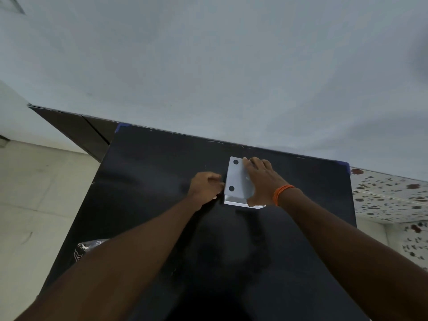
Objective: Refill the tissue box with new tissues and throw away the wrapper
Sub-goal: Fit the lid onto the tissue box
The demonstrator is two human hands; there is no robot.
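A white tissue box (236, 200) stands upside down on the black table (150, 172), near its far edge. Its flat white base plate (237, 179), marked by two black round pads, lies tilted on top of it. My right hand (262, 181), with an orange band at the wrist, rests flat on the plate and grips its far edge. My left hand (206, 185) is at the box's left side, fingers curled against its edge. No tissues are visible. A crinkled clear wrapper (89, 247) peeks out at the table's left edge, partly hidden by my left forearm.
A pale wall rises right behind the table. Light floor tiles lie to the left, and a speckled white surface (389, 195) to the right. Blue tape marks the table's far corners.
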